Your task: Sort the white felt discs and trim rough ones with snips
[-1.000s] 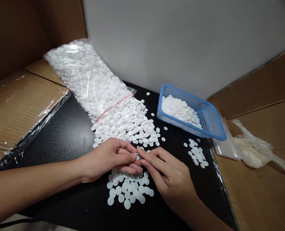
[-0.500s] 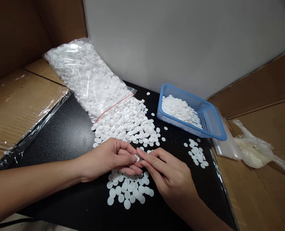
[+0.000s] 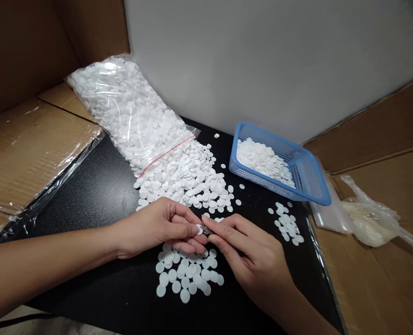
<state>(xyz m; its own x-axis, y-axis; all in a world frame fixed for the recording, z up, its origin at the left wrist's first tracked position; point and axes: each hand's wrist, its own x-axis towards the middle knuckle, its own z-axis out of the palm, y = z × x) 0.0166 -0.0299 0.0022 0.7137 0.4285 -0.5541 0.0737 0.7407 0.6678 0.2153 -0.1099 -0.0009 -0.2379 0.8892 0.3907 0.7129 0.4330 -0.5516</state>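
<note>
Between thumb and fingers, my left hand (image 3: 173,225) pinches a small white disc (image 3: 199,230). My right hand (image 3: 253,253) is closed on a small, thin grey piece (image 3: 206,230) that meets the disc's edge; most of it is hidden by the fingers, so its kind is unclear. Below both hands, a group of loose white discs (image 3: 185,282) lies spread on the black tabletop (image 3: 115,288). A larger heap of discs (image 3: 192,174) lies just beyond them, at the mouth of a clear zip bag (image 3: 122,107) full of the same discs.
A blue perforated basket (image 3: 279,179) holding more discs stands at the back right. Nearer is a small cluster of discs (image 3: 288,225). Beyond the right edge are a flat plastic bag (image 3: 332,216) and a knotted bag (image 3: 370,223). Cardboard (image 3: 28,149) borders the left; a pale wall (image 3: 262,60) rises behind.
The grey piece has drawn slightly right, away from the disc's face, along with my right hand. My left hand keeps its pinch on the disc. The whole view has shifted slightly.
</note>
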